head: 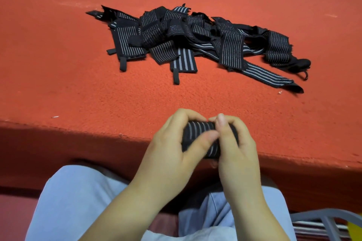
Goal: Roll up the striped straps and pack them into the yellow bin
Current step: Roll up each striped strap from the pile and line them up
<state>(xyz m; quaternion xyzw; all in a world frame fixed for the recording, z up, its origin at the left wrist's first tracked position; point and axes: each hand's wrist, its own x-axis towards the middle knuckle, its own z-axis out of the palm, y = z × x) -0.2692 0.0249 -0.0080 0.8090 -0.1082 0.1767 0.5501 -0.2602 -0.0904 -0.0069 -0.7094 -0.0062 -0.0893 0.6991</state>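
At 6 o'clock, near the front edge of the red carpeted counter [78, 88]: one rolled striped strap [197, 133], black with pale grey lines, held off the surface between both hands. Left hand [172, 143]: fingers curled over the far side of the roll, thumb laid across its front. Right hand [235, 143]: fingers wrapped round the right end, thumb pressed on top near the middle. Fingertips of the two hands meet above the roll.

At 12 o'clock, well apart from the hands: heap of loose striped straps [195, 37], unrolled, overlapping, lying flat on the counter, several with short black tabs sticking out toward the viewer. One long strap trails out from the heap toward 3 o'clock.

At 5 o'clock, at the frame's corner: small part of a yellow bin [355, 230], beside a grey metal frame [325, 219]; its contents cannot be seen.

Below the hands: light blue trousers [78, 201] of the seated person.
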